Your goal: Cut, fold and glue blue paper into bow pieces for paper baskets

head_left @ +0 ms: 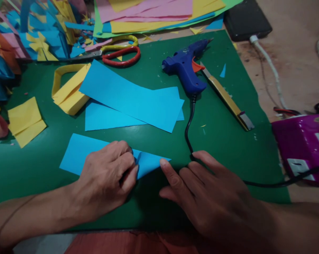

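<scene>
A blue paper strip lies on the green mat, its right end folded to a point. My left hand is closed on the strip's middle, with its knuckles up and its fingertips mostly hidden. With its index fingertip, my right hand touches the folded point; its fingers are apart and nothing is gripped. Beyond the strip, more blue paper pieces overlap one another. Beside them sits a folded yellow paper basket with a loop handle, partly covered by the blue paper.
A blue glue gun and a yellow craft knife lie on the green mat. Scissors and a folded yellow paper are left. Stacked coloured paper, a black phone and a purple socket box flank the mat.
</scene>
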`<action>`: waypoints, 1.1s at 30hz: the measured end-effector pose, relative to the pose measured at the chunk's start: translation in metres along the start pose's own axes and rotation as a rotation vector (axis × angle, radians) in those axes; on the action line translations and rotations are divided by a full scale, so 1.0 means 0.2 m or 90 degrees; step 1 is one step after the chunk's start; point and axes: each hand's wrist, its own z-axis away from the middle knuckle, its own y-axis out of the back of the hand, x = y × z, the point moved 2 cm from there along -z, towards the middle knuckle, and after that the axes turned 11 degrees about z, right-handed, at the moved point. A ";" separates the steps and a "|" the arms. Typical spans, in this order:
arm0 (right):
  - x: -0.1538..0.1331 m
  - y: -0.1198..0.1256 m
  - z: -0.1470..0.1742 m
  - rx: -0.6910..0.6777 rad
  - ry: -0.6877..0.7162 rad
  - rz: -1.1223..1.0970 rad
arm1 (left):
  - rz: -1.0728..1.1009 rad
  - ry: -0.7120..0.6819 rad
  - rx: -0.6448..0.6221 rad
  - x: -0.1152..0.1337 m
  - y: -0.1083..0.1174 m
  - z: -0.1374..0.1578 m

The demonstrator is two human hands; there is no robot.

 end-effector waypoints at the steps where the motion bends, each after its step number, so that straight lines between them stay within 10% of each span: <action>1: 0.00 0.00 0.00 0.001 0.001 -0.001 | 0.000 0.002 0.001 0.00 0.00 0.00; 33: 0.00 -0.01 0.00 -0.005 0.001 -0.001 | 0.026 -0.006 0.019 0.00 0.00 0.00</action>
